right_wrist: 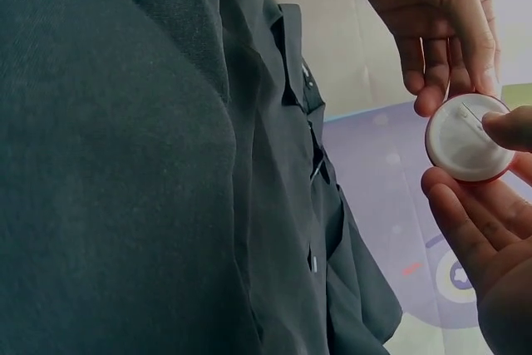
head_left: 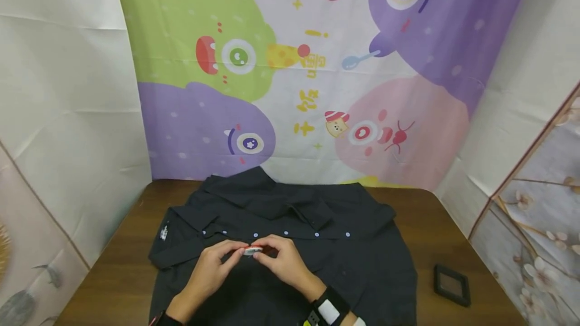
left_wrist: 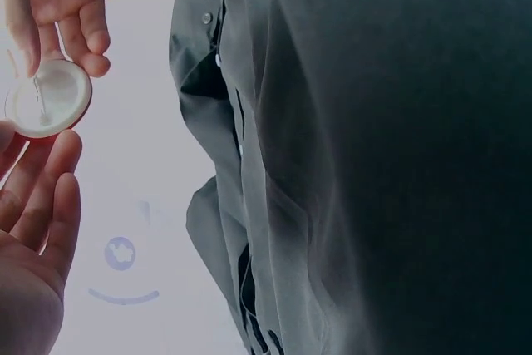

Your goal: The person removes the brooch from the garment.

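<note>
A round pin badge, red at its rim, is held up between both hands above a dark button-up shirt. Its white back shows in the left wrist view, with a thin metal pin across it. My left hand pinches one side of the badge between thumb and fingertips. The opposite side is pinched by my right hand; in the right wrist view its thumb lies over the white back by the pin. Most of the badge's front is hidden.
The shirt lies spread over a brown wooden table, light buttons running across it. At the right rests a small black square frame. Behind the table hangs a cartoon-printed cloth, with white sheets at the sides.
</note>
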`<act>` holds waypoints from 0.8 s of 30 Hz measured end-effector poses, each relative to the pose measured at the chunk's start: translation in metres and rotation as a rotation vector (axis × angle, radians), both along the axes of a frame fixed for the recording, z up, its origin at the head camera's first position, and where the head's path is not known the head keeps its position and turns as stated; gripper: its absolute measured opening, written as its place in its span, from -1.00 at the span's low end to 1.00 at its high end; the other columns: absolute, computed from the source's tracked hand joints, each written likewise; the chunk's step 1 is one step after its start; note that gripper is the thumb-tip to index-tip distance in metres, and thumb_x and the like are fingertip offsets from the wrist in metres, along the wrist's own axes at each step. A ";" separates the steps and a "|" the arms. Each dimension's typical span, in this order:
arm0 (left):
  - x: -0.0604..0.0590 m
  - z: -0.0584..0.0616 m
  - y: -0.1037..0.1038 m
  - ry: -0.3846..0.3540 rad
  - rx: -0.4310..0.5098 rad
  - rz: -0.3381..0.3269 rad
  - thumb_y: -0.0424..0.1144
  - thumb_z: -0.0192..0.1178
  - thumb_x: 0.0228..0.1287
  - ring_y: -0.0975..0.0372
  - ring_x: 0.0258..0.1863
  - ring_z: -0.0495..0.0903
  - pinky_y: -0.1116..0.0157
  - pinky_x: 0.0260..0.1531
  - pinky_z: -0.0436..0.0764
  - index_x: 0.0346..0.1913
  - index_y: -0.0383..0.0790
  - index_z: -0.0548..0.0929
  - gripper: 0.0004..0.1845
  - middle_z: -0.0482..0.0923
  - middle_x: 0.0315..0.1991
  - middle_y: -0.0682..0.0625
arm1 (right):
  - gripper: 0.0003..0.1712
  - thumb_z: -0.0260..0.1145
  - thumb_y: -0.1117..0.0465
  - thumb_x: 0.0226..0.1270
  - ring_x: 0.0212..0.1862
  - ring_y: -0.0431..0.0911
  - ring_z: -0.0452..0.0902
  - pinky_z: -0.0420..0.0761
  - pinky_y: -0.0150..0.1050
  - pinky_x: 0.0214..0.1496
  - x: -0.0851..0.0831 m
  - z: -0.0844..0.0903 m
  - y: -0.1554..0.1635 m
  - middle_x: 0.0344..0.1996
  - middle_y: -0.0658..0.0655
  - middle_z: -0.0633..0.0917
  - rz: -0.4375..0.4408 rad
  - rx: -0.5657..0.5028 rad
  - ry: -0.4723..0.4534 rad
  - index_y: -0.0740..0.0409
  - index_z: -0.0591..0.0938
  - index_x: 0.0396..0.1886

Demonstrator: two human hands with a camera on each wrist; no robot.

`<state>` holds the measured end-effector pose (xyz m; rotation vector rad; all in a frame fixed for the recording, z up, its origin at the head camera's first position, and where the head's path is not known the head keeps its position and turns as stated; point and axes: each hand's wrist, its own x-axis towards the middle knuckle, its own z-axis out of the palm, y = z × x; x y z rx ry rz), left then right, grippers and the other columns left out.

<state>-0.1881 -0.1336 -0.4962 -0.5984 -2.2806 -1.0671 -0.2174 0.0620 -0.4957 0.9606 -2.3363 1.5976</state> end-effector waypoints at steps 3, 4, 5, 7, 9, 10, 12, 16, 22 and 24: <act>0.000 0.001 0.000 0.005 -0.007 0.003 -0.43 0.37 0.11 0.36 -0.29 0.69 0.34 -0.28 0.67 -0.27 -0.13 0.76 -0.85 0.74 -0.32 0.15 | -0.81 0.41 0.37 0.17 -0.27 -0.31 0.61 0.68 -0.42 -0.21 0.000 0.001 -0.001 -0.30 0.15 0.75 0.004 0.000 0.002 0.21 0.73 -0.19; 0.001 0.001 0.000 0.007 -0.009 0.003 -0.43 0.37 0.10 0.36 -0.29 0.69 0.34 -0.28 0.67 -0.27 -0.13 0.76 -0.85 0.74 -0.32 0.14 | -0.81 0.41 0.37 0.17 -0.26 -0.31 0.61 0.68 -0.42 -0.21 0.000 0.001 -0.001 -0.29 0.15 0.75 0.005 -0.001 0.001 0.21 0.73 -0.19; 0.001 0.001 0.000 0.007 -0.011 0.003 -0.43 0.37 0.10 0.36 -0.29 0.69 0.34 -0.28 0.67 -0.27 -0.13 0.76 -0.85 0.74 -0.32 0.14 | -0.82 0.41 0.36 0.18 -0.26 -0.30 0.62 0.68 -0.42 -0.21 0.000 0.000 -0.001 -0.29 0.15 0.76 0.004 -0.002 0.005 0.21 0.73 -0.19; 0.000 0.001 0.000 0.007 -0.009 0.002 -0.43 0.37 0.10 0.37 -0.29 0.69 0.34 -0.29 0.67 -0.27 -0.13 0.76 -0.84 0.74 -0.32 0.15 | -0.83 0.41 0.35 0.19 -0.26 -0.27 0.64 0.68 -0.41 -0.21 0.000 0.000 -0.001 -0.28 0.16 0.76 0.001 -0.006 0.009 0.21 0.73 -0.19; 0.000 0.001 0.000 0.008 -0.005 0.002 -0.43 0.37 0.10 0.37 -0.29 0.69 0.35 -0.29 0.67 -0.28 -0.13 0.76 -0.84 0.74 -0.32 0.15 | -0.83 0.41 0.34 0.19 -0.26 -0.20 0.66 0.68 -0.39 -0.22 0.000 0.001 -0.001 -0.28 0.16 0.76 -0.002 -0.013 0.019 0.22 0.73 -0.19; 0.000 0.001 0.000 0.008 -0.002 0.002 -0.43 0.37 0.10 0.37 -0.29 0.69 0.34 -0.29 0.67 -0.28 -0.12 0.76 -0.84 0.73 -0.32 0.15 | -0.83 0.41 0.34 0.19 -0.26 -0.17 0.67 0.69 -0.38 -0.23 0.000 0.000 -0.002 -0.28 0.16 0.76 -0.005 -0.015 0.025 0.22 0.73 -0.20; 0.000 0.000 0.000 0.007 0.003 -0.003 -0.44 0.37 0.10 0.38 -0.29 0.68 0.34 -0.29 0.67 -0.27 -0.12 0.76 -0.84 0.73 -0.32 0.16 | -0.83 0.41 0.35 0.19 -0.27 -0.12 0.68 0.69 -0.37 -0.24 0.001 0.000 -0.002 -0.29 0.16 0.76 -0.009 -0.017 0.034 0.22 0.73 -0.20; 0.000 -0.001 0.000 0.007 0.004 -0.018 -0.44 0.36 0.11 0.39 -0.29 0.68 0.35 -0.31 0.67 -0.27 -0.12 0.75 -0.84 0.73 -0.32 0.16 | -0.85 0.42 0.36 0.17 -0.31 -0.21 0.64 0.68 -0.40 -0.26 0.001 0.000 -0.003 -0.34 0.14 0.75 -0.029 -0.007 0.058 0.19 0.73 -0.24; -0.001 -0.001 -0.001 0.042 -0.016 -0.023 -0.45 0.38 0.09 0.38 -0.31 0.69 0.42 -0.31 0.65 -0.30 -0.14 0.76 -0.85 0.73 -0.34 0.14 | -0.89 0.42 0.36 0.15 -0.36 -0.34 0.56 0.65 -0.43 -0.31 0.001 -0.002 -0.005 -0.40 0.11 0.72 -0.048 0.020 0.147 0.18 0.72 -0.29; -0.002 0.000 -0.001 0.058 -0.029 -0.023 -0.45 0.39 0.07 0.36 -0.31 0.70 0.47 -0.29 0.63 -0.30 -0.15 0.76 -0.84 0.74 -0.33 0.13 | -0.89 0.42 0.37 0.15 -0.38 -0.34 0.54 0.64 -0.44 -0.33 0.000 -0.002 -0.005 -0.42 0.09 0.71 -0.060 0.033 0.197 0.17 0.71 -0.30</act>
